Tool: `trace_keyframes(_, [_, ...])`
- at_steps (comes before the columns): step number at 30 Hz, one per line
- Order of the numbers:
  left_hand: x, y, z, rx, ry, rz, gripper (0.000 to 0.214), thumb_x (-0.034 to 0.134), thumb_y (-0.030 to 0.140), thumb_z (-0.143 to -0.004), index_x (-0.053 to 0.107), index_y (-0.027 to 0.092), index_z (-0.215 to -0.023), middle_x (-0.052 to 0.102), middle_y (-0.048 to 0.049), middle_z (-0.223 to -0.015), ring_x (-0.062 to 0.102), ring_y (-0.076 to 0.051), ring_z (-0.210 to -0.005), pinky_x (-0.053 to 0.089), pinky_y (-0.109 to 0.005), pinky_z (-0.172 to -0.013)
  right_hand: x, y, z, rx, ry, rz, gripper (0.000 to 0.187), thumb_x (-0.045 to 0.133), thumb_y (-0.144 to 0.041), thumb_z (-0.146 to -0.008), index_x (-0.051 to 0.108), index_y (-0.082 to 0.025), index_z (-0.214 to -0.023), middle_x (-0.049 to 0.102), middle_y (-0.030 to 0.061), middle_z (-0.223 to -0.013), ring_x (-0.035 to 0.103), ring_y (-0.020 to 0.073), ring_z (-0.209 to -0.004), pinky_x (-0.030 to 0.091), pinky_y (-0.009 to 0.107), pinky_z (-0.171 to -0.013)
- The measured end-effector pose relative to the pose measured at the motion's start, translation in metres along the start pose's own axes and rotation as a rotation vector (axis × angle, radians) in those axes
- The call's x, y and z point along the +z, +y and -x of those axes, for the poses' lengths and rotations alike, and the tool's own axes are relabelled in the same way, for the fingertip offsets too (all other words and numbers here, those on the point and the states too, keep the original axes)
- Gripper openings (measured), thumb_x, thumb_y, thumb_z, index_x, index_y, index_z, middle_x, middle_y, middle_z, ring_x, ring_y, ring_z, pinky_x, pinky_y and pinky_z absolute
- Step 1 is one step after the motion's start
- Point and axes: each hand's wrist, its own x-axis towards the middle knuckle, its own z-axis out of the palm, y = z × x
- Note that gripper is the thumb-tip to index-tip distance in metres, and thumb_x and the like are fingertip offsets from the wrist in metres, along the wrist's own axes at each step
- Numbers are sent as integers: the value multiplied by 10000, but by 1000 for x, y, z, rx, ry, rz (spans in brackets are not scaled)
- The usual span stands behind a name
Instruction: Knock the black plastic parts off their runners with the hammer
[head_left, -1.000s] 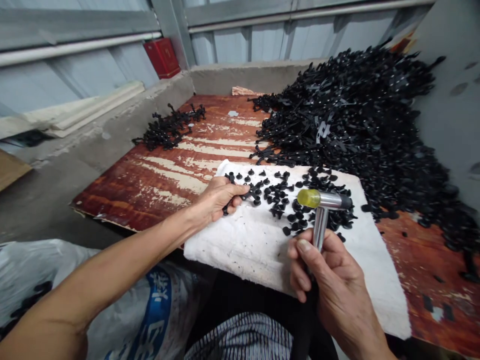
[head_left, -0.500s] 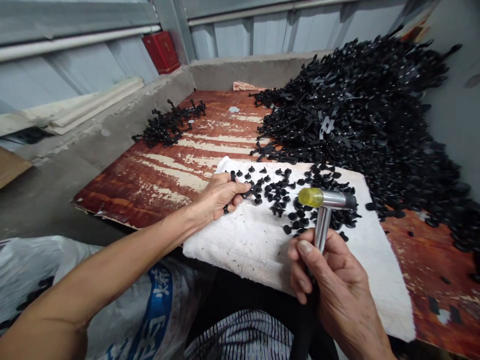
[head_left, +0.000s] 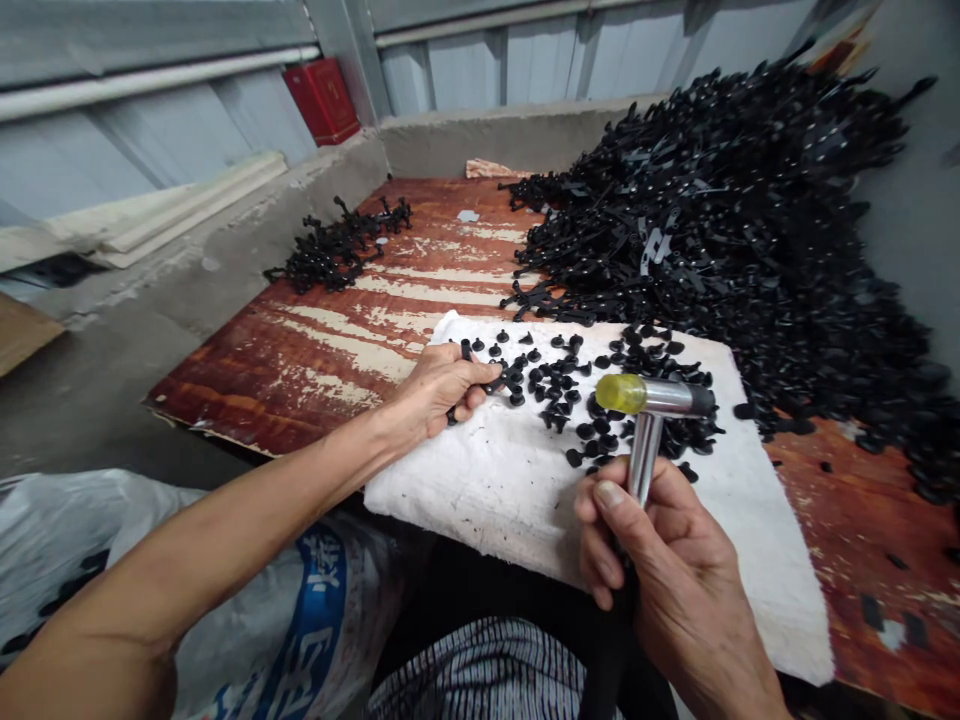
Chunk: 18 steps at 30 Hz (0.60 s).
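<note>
Head view, looking down at my own two hands: my left hand [head_left: 439,392] is closed on a branched black plastic runner [head_left: 504,380], fingers curled around it, at the edge of the loose black studs [head_left: 555,390] scattered over a white padded cloth [head_left: 495,490]. My right hand [head_left: 660,560] is clamped around the steel handle of a yellow-tipped mallet [head_left: 645,398], its head held over the studs. Whether it touches any of them, I can't tell.

As things lie, a fair scatter of studs sits free on the cloth, but most of the pieces remain joined: the great heap of black runners [head_left: 720,230] spreads across the far right of the stained red plywood board [head_left: 300,380], and a smaller clump of runners [head_left: 337,245] lies farther up the board. Beyond that runs a concrete ledge [head_left: 510,135] with a red box [head_left: 322,100] at its corner — and a printed woven sack [head_left: 97,540] sits under my left arm [head_left: 187,590].
</note>
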Motion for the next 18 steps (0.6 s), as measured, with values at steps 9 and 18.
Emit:
trace_keyframes(9, [1,0,0,13,1,-27,260,627,34,-783,469,171,-627,472,61,-405,373,-30,-289,182,-161,-291,-2,1,0,6,-8,-3,237,726,-385,-779,549,-227,-802,594,-47,-657,404,37,-354,386,155,-290])
trace_keyframes(18, [-1,-1,-1,21,-17,-32,252,616,42,-800,465,171,-646,452,75,-403,362,-23,-293,179,-157,-285,-2,3,0,15,-8,-28,202,716,-363,-796,563,-232,-811,602,-54,-657,411,35,-356,395,150,-296])
